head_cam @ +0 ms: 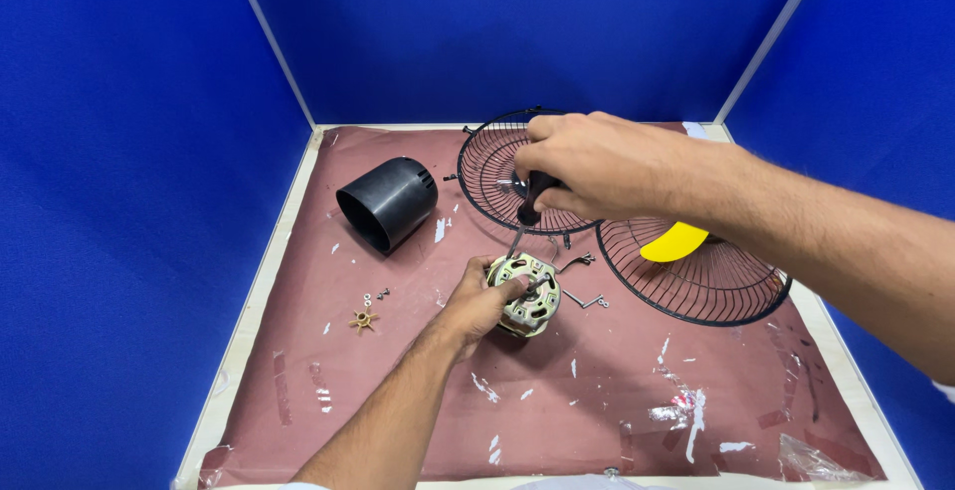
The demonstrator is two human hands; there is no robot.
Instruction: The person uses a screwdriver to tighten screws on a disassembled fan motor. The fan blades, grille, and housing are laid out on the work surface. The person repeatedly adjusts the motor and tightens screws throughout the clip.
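1. Fingers (502, 289) of the left hand (476, 303) curl around a small fan motor (524, 295), holding it steady on the tabletop (597, 391) near the middle.
2. Fingers of the right hand (587, 167) are closed around the black handle of a screwdriver (527, 209); its shaft slants down to the top of the motor.
3. Behind the right hand lies a black wire fan guard (487, 167), and a second guard (696, 276) lies to the right with a yellow blade (674, 242) on it.
4. A black cylindrical housing (388, 203) lies on its side to the left.
5. A small brown star-shaped piece (363, 321) and a few screws (377, 295) rest left of the motor; thin metal clips (587, 299) lie just right of it.
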